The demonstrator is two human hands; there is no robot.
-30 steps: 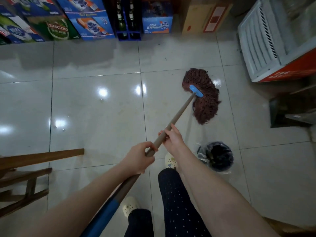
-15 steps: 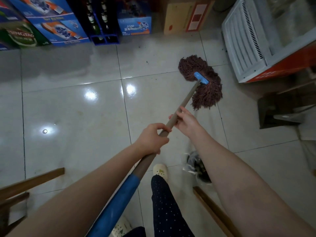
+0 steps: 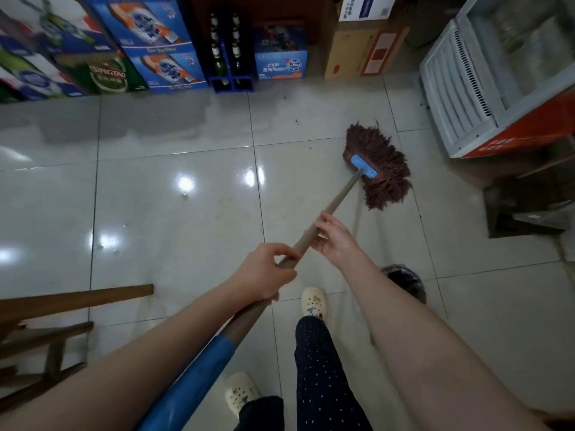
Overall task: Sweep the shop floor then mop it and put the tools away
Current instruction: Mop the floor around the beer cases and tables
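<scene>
A brown string mop head with a blue clamp lies on the glossy white tiled floor, ahead and to the right. Its long wooden handle slants back toward me and ends in a blue sleeve near my body. My left hand grips the handle lower down. My right hand holds the handle a little higher up, fingers curled round it. Small dark specks of dirt lie on the tiles beyond the mop head.
Stacked beer cartons and a blue bottle crate line the far wall, with a cardboard box beside them. A white chest freezer stands at the right, a dark dustpan below it. A black-lined bin sits behind my right arm. A wooden stool is at the left.
The mop head has slid over the tiles near the freezer, first away from me and then back, while both hands kept their grip on the handle. The view has shifted as my head moved.
</scene>
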